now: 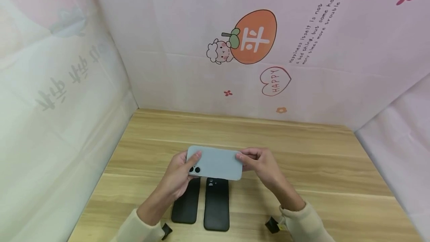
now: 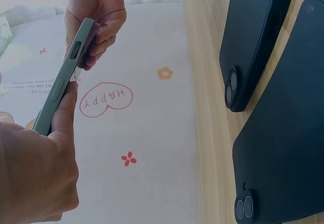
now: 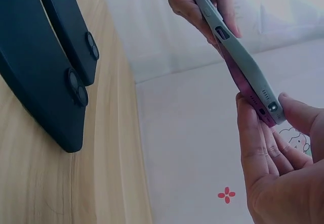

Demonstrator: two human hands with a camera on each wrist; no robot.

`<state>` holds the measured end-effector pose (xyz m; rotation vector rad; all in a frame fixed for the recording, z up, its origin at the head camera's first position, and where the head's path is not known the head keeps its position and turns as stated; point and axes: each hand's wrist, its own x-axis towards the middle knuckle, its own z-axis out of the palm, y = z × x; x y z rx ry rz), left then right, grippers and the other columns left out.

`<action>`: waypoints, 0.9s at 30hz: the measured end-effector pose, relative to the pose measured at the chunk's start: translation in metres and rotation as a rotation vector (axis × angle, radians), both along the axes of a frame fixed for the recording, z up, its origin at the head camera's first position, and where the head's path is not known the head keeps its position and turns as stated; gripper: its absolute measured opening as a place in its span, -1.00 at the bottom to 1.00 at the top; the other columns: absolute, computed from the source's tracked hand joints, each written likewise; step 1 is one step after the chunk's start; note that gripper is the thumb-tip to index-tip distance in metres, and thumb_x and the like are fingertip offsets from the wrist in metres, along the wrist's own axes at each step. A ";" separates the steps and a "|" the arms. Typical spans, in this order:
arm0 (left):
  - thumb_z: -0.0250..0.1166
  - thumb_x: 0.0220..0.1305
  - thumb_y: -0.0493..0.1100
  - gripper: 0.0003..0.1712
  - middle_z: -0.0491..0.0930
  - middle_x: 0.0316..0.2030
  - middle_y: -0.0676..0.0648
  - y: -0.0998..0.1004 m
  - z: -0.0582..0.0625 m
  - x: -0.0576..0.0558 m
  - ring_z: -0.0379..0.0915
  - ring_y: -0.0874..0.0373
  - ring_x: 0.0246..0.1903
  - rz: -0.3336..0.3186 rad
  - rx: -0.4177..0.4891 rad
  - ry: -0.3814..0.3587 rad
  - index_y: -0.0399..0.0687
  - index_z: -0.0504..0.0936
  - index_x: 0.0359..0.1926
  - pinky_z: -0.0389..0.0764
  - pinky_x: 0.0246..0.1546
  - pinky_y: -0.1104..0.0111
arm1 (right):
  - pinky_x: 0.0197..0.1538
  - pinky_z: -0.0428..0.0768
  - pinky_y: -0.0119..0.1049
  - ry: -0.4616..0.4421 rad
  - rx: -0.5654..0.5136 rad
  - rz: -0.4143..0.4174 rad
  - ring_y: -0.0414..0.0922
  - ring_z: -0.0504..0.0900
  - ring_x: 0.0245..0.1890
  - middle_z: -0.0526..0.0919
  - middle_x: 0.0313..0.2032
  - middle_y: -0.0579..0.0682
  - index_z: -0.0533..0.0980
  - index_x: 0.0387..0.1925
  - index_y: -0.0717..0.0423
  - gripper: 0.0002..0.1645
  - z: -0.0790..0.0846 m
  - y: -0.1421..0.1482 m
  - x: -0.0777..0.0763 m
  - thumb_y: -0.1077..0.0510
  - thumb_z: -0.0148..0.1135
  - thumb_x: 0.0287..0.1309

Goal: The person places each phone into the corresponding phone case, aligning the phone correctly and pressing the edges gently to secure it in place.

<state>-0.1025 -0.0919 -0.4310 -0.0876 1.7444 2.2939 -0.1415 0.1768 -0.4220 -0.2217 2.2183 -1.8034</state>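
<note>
Level above the table, a phone case [image 1: 216, 161] in pale grey-blue has its back facing up, two camera lenses at its left end. My left hand [image 1: 176, 174] grips that end, thumb flat on the back and fingers underneath. At the other end my right hand [image 1: 263, 163] pinches the corner between thumb and fingers. From the right wrist view, a pinkish-purple phone [image 3: 241, 81] shows along the case's lower side. A gap runs between the two over part of the long edge, so the phone sits partly out of the case.
Two black phone-shaped items [image 1: 216, 208] with camera cutouts lie side by side on the wooden table [image 1: 302, 152], just below the held case. Small black clips [image 1: 272, 225] hang by the sleeves. Printed cloth [image 1: 188, 66] walls enclose the back and sides.
</note>
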 end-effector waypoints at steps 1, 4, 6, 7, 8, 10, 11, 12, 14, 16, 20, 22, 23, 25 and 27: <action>0.05 0.70 -0.12 -0.56 0.58 0.26 -0.29 0.000 0.000 0.000 0.58 -0.11 0.23 0.002 0.000 -0.003 -0.37 0.48 0.34 0.66 0.20 -0.02 | -0.14 0.81 -0.18 0.004 0.001 -0.002 -0.01 0.83 -0.24 0.82 -0.14 0.23 0.68 0.00 0.45 -0.62 0.000 0.000 0.000 0.15 0.40 0.41; 0.05 0.70 -0.12 -0.57 0.60 0.25 -0.28 0.001 -0.001 0.001 0.60 -0.09 0.21 0.004 -0.003 -0.009 -0.36 0.49 0.33 0.67 0.18 0.00 | -0.15 0.82 -0.19 0.020 0.015 0.000 -0.01 0.83 -0.24 0.81 -0.14 0.24 0.68 -0.01 0.45 -0.65 -0.001 0.000 0.001 0.17 0.37 0.43; 0.06 0.70 -0.12 -0.57 0.61 0.24 -0.28 0.002 -0.001 0.001 0.61 -0.08 0.20 0.006 -0.003 -0.011 -0.36 0.50 0.32 0.68 0.17 0.02 | -0.16 0.81 -0.20 0.034 0.028 0.000 -0.01 0.83 -0.25 0.81 -0.14 0.24 0.68 -0.02 0.44 -0.67 0.000 0.000 0.002 0.18 0.36 0.44; 0.06 0.70 -0.12 -0.58 0.61 0.23 -0.28 0.002 -0.001 0.001 0.62 -0.07 0.19 0.006 -0.002 -0.010 -0.36 0.50 0.32 0.69 0.17 0.02 | -0.16 0.81 -0.20 0.041 0.032 0.000 -0.02 0.83 -0.25 0.81 -0.14 0.24 0.68 -0.02 0.44 -0.67 0.000 0.000 0.002 0.18 0.35 0.45; 0.06 0.70 -0.12 -0.58 0.62 0.23 -0.28 0.002 -0.001 0.001 0.62 -0.06 0.19 0.006 -0.001 -0.010 -0.36 0.50 0.31 0.69 0.17 0.03 | -0.17 0.81 -0.20 0.046 0.036 0.001 -0.01 0.83 -0.25 0.81 -0.14 0.24 0.68 -0.03 0.44 -0.68 0.000 0.000 0.003 0.18 0.34 0.45; 0.06 0.70 -0.12 -0.57 0.62 0.22 -0.28 0.002 -0.001 0.001 0.63 -0.05 0.18 0.006 0.007 -0.006 -0.37 0.50 0.31 0.69 0.17 0.04 | -0.17 0.81 -0.21 0.056 0.041 -0.001 -0.02 0.82 -0.24 0.81 -0.15 0.23 0.68 -0.03 0.43 -0.68 0.001 0.000 0.003 0.18 0.33 0.47; 0.06 0.70 -0.11 -0.56 0.61 0.22 -0.29 0.002 -0.001 0.002 0.62 -0.05 0.18 0.003 0.009 0.000 -0.38 0.50 0.31 0.69 0.17 0.03 | -0.18 0.81 -0.21 0.059 0.043 -0.002 -0.02 0.82 -0.25 0.81 -0.15 0.23 0.68 -0.03 0.43 -0.69 0.001 0.000 0.003 0.18 0.32 0.47; 0.06 0.70 -0.11 -0.56 0.61 0.23 -0.30 0.003 -0.001 0.002 0.63 -0.05 0.18 0.002 0.012 0.002 -0.39 0.49 0.32 0.69 0.17 0.04 | -0.18 0.81 -0.21 0.062 0.044 -0.002 -0.02 0.82 -0.25 0.81 -0.16 0.22 0.68 -0.03 0.42 -0.69 0.001 0.000 0.004 0.17 0.31 0.48; 0.07 0.70 -0.10 -0.54 0.60 0.24 -0.31 0.003 -0.001 0.002 0.62 -0.05 0.19 -0.002 0.017 0.007 -0.40 0.48 0.32 0.68 0.19 0.03 | -0.19 0.81 -0.22 0.066 0.042 -0.004 -0.03 0.81 -0.26 0.81 -0.17 0.22 0.68 -0.04 0.42 -0.69 0.002 0.000 0.004 0.17 0.30 0.49; 0.07 0.70 -0.09 -0.53 0.60 0.25 -0.31 0.004 -0.001 0.002 0.61 -0.06 0.20 -0.004 0.019 0.006 -0.40 0.47 0.33 0.66 0.21 0.01 | -0.20 0.81 -0.22 0.066 0.039 -0.005 -0.03 0.80 -0.27 0.81 -0.18 0.21 0.68 -0.05 0.42 -0.70 0.002 0.000 0.005 0.18 0.30 0.50; 0.07 0.70 -0.10 -0.54 0.59 0.26 -0.30 0.005 0.000 0.002 0.59 -0.08 0.23 -0.005 0.019 -0.006 -0.38 0.48 0.34 0.63 0.24 -0.02 | -0.21 0.80 -0.24 0.062 0.027 -0.006 -0.04 0.79 -0.28 0.81 -0.19 0.21 0.68 -0.06 0.43 -0.70 0.002 0.001 0.005 0.19 0.30 0.49; 0.06 0.70 -0.11 -0.55 0.59 0.26 -0.29 0.005 0.000 0.002 0.59 -0.08 0.23 -0.004 0.020 -0.008 -0.37 0.48 0.34 0.63 0.24 -0.02 | -0.21 0.80 -0.24 0.058 0.026 -0.007 -0.04 0.79 -0.28 0.81 -0.19 0.21 0.68 -0.06 0.43 -0.71 0.002 0.001 0.005 0.19 0.30 0.49; 0.06 0.70 -0.11 -0.56 0.59 0.26 -0.29 0.005 0.000 0.002 0.59 -0.08 0.23 -0.004 0.022 -0.007 -0.36 0.48 0.34 0.63 0.24 -0.02 | -0.21 0.80 -0.23 0.058 0.025 -0.009 -0.04 0.79 -0.28 0.81 -0.20 0.21 0.68 -0.07 0.43 -0.71 0.002 0.001 0.005 0.19 0.30 0.49; 0.06 0.70 -0.11 -0.56 0.60 0.26 -0.29 0.005 0.000 0.002 0.59 -0.08 0.23 -0.004 0.024 -0.006 -0.36 0.49 0.34 0.63 0.24 -0.02 | -0.21 0.80 -0.23 0.056 0.026 -0.014 -0.04 0.79 -0.28 0.81 -0.20 0.20 0.68 -0.07 0.42 -0.71 0.003 0.001 0.005 0.18 0.30 0.49; 0.05 0.70 -0.12 -0.57 0.60 0.26 -0.29 0.006 0.001 0.002 0.59 -0.08 0.23 -0.002 0.028 -0.005 -0.35 0.49 0.34 0.64 0.23 -0.03 | -0.20 0.81 -0.22 0.052 0.024 -0.019 -0.03 0.80 -0.27 0.81 -0.20 0.20 0.68 -0.07 0.42 -0.70 0.003 0.001 0.005 0.17 0.31 0.49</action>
